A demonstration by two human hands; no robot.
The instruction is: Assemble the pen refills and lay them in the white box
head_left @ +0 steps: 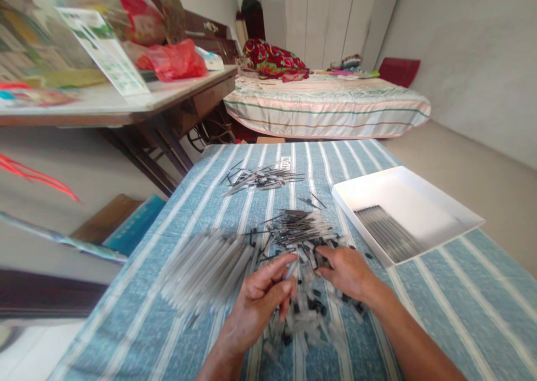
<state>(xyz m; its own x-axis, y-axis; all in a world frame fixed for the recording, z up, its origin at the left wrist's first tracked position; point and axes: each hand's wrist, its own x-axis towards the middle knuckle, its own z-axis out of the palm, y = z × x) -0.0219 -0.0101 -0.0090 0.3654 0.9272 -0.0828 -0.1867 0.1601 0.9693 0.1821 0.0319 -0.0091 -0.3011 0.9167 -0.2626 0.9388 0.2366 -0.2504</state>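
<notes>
My left hand (262,300) pinches a clear pen barrel (291,269) between thumb and fingers, above a heap of loose pen parts (306,308) on the blue striped tablecloth (440,308). My right hand (348,269) rests palm down on the same heap, fingertips among small black caps and thin refills (300,224). Whether it grips anything is hidden under the fingers. A blurred pile of clear barrels (205,269) lies just left of my left hand.
A white tray (419,193) holding a row of dark finished pens (386,233) sits at the right. A smaller bundle of refills (260,178) lies farther back. A cluttered wooden table (126,104) stands at left, a bed (327,104) behind.
</notes>
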